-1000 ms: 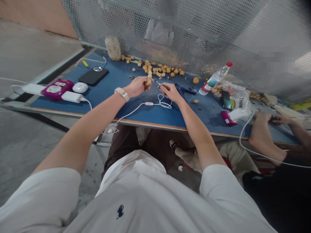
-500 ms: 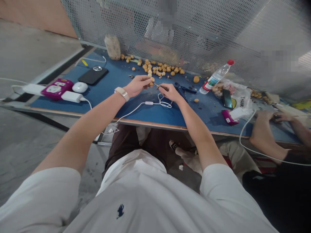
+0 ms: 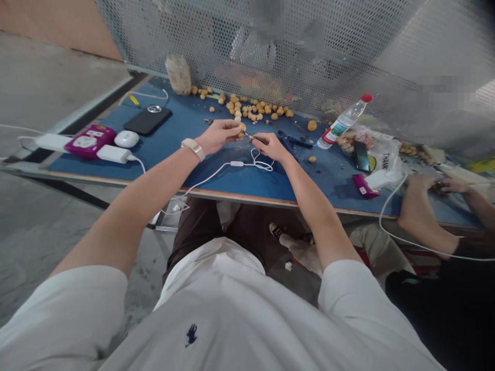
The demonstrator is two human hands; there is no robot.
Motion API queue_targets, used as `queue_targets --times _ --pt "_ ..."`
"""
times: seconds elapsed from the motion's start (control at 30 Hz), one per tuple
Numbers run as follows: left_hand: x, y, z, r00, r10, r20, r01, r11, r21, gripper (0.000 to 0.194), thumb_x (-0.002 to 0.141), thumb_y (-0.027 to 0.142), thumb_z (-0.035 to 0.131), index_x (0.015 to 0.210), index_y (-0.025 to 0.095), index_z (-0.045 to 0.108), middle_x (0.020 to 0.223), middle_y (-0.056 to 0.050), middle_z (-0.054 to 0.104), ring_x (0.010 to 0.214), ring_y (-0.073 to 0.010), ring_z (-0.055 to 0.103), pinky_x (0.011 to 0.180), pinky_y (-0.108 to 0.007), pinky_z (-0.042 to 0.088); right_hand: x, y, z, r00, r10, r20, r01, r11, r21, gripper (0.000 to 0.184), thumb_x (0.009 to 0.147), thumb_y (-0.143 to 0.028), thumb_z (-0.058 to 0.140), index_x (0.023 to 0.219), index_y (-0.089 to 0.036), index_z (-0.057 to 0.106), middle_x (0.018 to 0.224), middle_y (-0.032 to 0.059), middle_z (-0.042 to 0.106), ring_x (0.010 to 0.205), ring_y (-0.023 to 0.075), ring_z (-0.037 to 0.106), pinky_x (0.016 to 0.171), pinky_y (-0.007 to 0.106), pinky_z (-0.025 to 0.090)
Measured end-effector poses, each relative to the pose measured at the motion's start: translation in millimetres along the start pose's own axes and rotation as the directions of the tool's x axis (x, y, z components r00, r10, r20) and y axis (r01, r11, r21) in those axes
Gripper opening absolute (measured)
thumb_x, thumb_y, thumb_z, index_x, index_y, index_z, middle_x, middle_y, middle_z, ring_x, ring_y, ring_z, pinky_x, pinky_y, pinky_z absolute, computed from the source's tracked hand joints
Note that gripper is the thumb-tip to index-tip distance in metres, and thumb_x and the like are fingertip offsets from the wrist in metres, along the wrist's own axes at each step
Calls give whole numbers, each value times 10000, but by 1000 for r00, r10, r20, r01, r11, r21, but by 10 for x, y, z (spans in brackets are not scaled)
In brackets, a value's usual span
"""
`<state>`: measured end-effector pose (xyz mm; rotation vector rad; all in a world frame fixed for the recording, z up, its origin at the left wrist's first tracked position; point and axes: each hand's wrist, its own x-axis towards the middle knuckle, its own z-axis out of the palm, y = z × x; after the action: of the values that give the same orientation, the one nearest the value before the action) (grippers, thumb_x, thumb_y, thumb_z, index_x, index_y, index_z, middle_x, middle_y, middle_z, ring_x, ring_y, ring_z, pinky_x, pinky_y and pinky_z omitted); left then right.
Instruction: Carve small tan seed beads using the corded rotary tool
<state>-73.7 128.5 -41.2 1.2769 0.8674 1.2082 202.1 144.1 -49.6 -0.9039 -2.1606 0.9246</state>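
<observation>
above the blue table [image 3: 162, 167], our left hand [image 3: 221, 136] pinches a tan ball [image 3: 242, 127]; our right [image 3: 269, 146] grips a thin tool [image 3: 249, 136]

"THANK", capitals, dark print, on the clear plastic bag [image 3: 389, 157], right part of counter [image 3: 216, 180]; word runs sideways, rest of print not readable. Bottle [image 3: 342, 125] near the counter's back edge: red, white and blue-green label, lettering too small to read. Purple block [image 3: 365, 186] near the front edge, right part: white sticker, mark illegible. Purple power strip [image 3: 92, 141], left end: tiny markings, illegible. White shirt [image 3: 216, 309]: dark blue horse-and-rider emblem, no letters.
</observation>
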Motion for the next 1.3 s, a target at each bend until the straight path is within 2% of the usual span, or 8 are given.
queue_targets --times 0.17,0.33,0.53,0.83,1.0,1.07,1.17,1.3 --pt "-3 14 1 1000 -5 -19 5 1000 -13 165 1083 130 1017 1035 174 865 1117 -98 895 1083 -221 874 1207 -431 706 -2 6 -6 1000 8 0 -8 1000 1 1050 894 -1268 723 1165 -258 821 757 -14 590 671 197 529 603 369 435" --pt "-25 46 -16 999 -34 -11 34 999 0 181 1087 160 1053 1064 169 874 1036 -88 880 986 -207 873 1140 -406 699 -1 24 -10 1000 8 -17 -8 1000 5 1046 906 -1262 715 1180 -256 800 781 -19 582 659 181 514 590 363 442" --pt "-25 44 -1 998 -55 -18 55 998 -30 187 1080 153 1060 1043 153 876 1029 -95 894 963 -203 869 1149 -406 730 -8 29 -24 1000 7 8 -7 1000 4 1033 933 -1241 722 1180 -244 830 791 1 604 669 193 529 602 374 466" --pt "-30 50 4 998 -65 -22 64 997 -38 157 1091 182 1062 1038 148 918 1051 -121 928 1025 -233 903 1205 -450 742 -8 6 -21 1000 -1 1 1 999 33 1023 912 -1235 765 1161 -244 824 728 -28 590 640 170 495 583 349 352" --pt "-8 20 -9 996 -82 -25 81 995 -51 128 1165 127 958 1040 132 930 1087 -124 936 971 -201 900 1209 -430 745 -7 12 -26 999 12 35 -12 1000 19 1024 918 -1232 763 1149 -236 814 741 -19 594 645 168 492 580 351 363" --pt "-5 15 -12 995 -94 -32 93 994 -49 142 1184 105 922 1045 127 933 1110 -125 943 977 -194 902 1225 -421 741 -4 23 -27 1000 7 11 -7 1000 26 1024 922 -1235 754 1158 -240 811 742 -18 590 647 171 493 571 342 360" --pt "-15 29 -13 994 -105 -31 104 994 -38 126 1192 100 910 1073 122 946 1148 -133 950 1004 -199 915 1272 -443 731 4 43 -23 1000 10 -23 -9 999 42 1030 911 -1238 760 1161 -239 812 734 -25 589 637 161 491 562 319 345" --pt "-39 58 -8 993 -115 -28 114 993 -41 164 1209 82 874 1069 122 948 1129 -130 953 993 -197 922 1256 -428 740 16 56 -15 1000 -1 10 1 999 45 1024 896 -1229 796 1123 -230 826 705 -37 594 609 147 488 554 307 332"
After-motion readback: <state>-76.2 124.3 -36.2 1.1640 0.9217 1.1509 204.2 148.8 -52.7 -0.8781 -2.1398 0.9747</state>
